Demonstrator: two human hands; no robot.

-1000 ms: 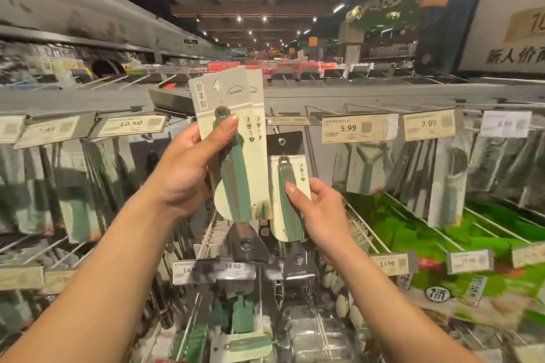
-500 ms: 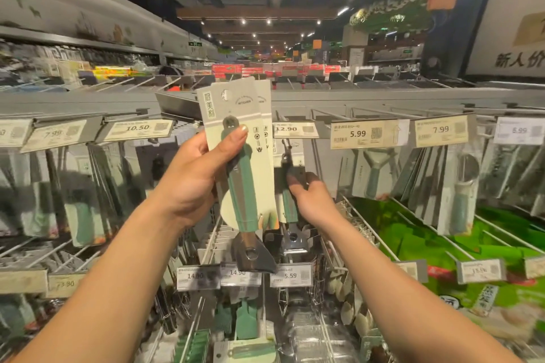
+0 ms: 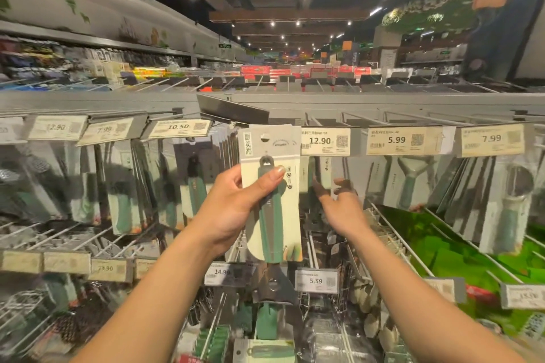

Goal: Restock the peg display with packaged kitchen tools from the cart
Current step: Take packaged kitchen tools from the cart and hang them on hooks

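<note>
My left hand (image 3: 236, 203) grips a packaged kitchen tool (image 3: 269, 186): a green-handled tool with a dark metal head on a pale card, held upright in front of the peg display. Its hang hole sits just below the 12.90 price tag (image 3: 326, 141). My right hand (image 3: 339, 203) is to the right of the package, fingers spread and blurred, reaching toward the packages hanging on the peg under that tag. It holds nothing that I can see.
Rows of pegs carry green-handled tools in clear packs left and right, with price tags 10.50 (image 3: 178, 127), 5.99 (image 3: 396, 140) and 7.99 (image 3: 491, 138). A lower peg row has tags 14.90 (image 3: 221, 272) and 5.59 (image 3: 316, 280). More packages lie below.
My right hand has let go of the second package, which now hangs on the peg, and its fingers have opened. My left hand has moved its package right and lower in view.
</note>
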